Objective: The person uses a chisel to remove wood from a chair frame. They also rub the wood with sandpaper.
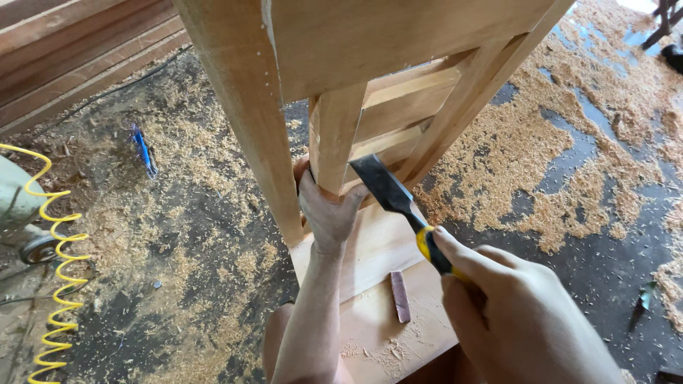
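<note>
- My left hand (329, 211) sits at centre frame, wrapped around the lower end of a narrow upright slat (334, 135) of a pale wooden frame (249, 107); fingers closed on it, thumb on the right face.
- My right hand (516, 313) is at lower right, closed tight on the chisel (398, 206) by its yellow and black handle.
- The chisel blade is dark and broad. Its edge points to the upper left and lies just beside the slat's foot, near my left thumb. I cannot tell if the edge touches wood.
- The frame fills the upper middle of the frame: one thick leg slants down from top centre to mid-frame, and further rails and slats run behind it to the upper right.
- Below the hands lies a flat pale board (377, 299), lower centre, dusted with shavings. On it rests a small reddish-brown wood strip (400, 296), lying free between my two forearms.
- The floor (192, 235) is dark and covered with sawdust, thickest at right and upper right.
- A coiled yellow air hose (53, 249) runs down the left edge, beside a small wheel (39, 249).
- A small blue object (144, 151) lies on the floor at upper left; kind not clear.
- Reddish planks (78, 50) are stacked in the upper left corner.
- No packages, labels or signs are legible here.
</note>
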